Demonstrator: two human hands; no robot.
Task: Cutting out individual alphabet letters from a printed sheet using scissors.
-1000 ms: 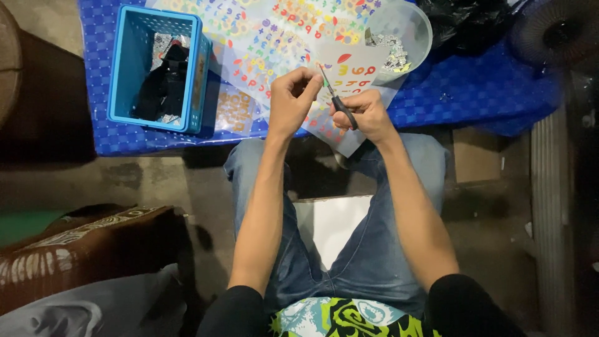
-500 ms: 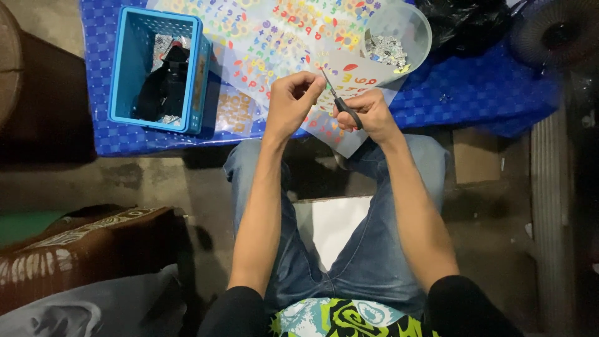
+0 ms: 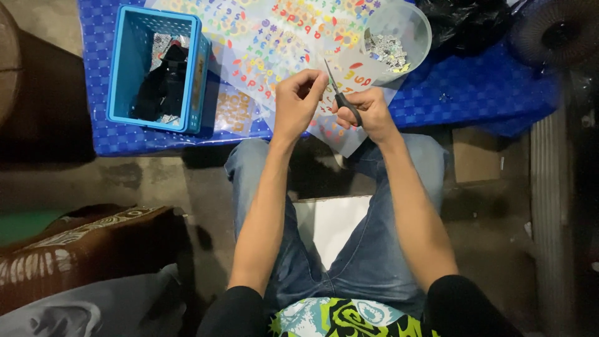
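Observation:
My right hand (image 3: 369, 113) grips a pair of small black-handled scissors (image 3: 337, 92), blades pointing up and away. My left hand (image 3: 297, 100) is pinched shut right beside the blades, holding a small piece that I cannot make out. Both hands hover over the near edge of a large clear sheet of colourful stickers (image 3: 274, 43) that lies on a blue checked table (image 3: 474, 93). A clear plastic bowl (image 3: 405, 25) with small cut scraps in it stands just beyond my right hand.
A blue plastic basket (image 3: 134, 68) with dark items stands at the table's left. A black bag (image 3: 465, 22) lies at the back right beside a dark fan (image 3: 555, 31). A white sheet (image 3: 331, 228) lies between my knees. A patterned cushion (image 3: 81, 249) sits lower left.
Both hands have stayed over the sheet's near edge with only small shifts; the scissors' blades have tilted slightly.

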